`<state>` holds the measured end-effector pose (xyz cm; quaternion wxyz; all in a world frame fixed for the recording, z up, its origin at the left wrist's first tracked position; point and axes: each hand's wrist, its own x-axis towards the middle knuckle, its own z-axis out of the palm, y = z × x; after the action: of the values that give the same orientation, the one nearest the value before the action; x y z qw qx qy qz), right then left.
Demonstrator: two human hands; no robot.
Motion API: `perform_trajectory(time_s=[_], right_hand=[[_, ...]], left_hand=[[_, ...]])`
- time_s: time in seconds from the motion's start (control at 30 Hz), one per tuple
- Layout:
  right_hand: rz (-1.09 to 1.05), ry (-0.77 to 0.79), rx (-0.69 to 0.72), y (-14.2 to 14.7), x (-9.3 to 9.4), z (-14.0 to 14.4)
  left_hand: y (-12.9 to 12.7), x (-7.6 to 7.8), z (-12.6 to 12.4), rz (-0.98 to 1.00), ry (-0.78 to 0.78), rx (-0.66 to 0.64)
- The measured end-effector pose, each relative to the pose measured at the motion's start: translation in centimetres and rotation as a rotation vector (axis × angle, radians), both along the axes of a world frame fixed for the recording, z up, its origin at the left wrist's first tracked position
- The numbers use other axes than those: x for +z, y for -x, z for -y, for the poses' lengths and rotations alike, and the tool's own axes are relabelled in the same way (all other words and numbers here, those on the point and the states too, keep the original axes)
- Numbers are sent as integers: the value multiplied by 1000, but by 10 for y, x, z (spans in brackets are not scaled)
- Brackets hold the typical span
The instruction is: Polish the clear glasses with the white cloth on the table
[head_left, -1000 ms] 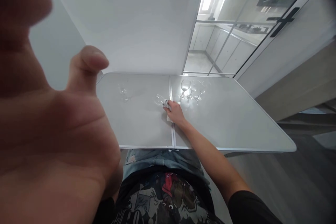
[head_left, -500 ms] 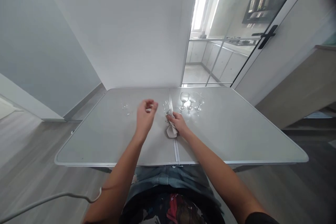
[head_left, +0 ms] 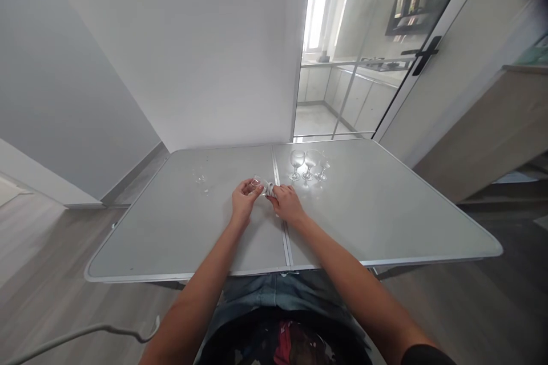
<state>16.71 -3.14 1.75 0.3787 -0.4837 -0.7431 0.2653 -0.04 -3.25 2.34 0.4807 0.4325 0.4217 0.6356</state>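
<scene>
Holding a small wine glass (head_left: 257, 185), the left hand (head_left: 242, 202) grips its bowl; the right hand (head_left: 286, 203) pinches a cloth (head_left: 269, 189). Fragile and slippery, the glass seems safest gripped by the bowl.

a home: kitchen counter (head_left: 368, 63) behind glass door (head_left: 398, 68), folding table (head_left: 385, 222)
</scene>
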Motion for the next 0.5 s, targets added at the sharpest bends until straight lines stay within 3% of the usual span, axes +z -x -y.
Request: perform_trajectory(time_s=[0.03, 0.1, 0.2, 0.27, 0.33, 0.43, 0.5], right_hand=[[27, -57, -43, 0, 2, 1], [-62, 25, 22, -1, 6, 3], [-337, 437, 404, -9, 12, 3], [-436, 594, 537, -11, 13, 2], [-380, 489, 394, -10, 11, 1], [-114, 79, 52, -2, 7, 2], [-4, -67, -32, 2, 6, 4]], left_hand=[[-1, -1, 0, 28, -20, 10], [0, -1, 0, 81, -56, -39], [3, -1, 0, 135, -78, -167], [2, -3, 0, 164, -73, -185], [-1, -7, 0, 165, -56, -108], [-5, -12, -1, 136, -27, 45], [-4, -14, -2, 146, -42, 42]])
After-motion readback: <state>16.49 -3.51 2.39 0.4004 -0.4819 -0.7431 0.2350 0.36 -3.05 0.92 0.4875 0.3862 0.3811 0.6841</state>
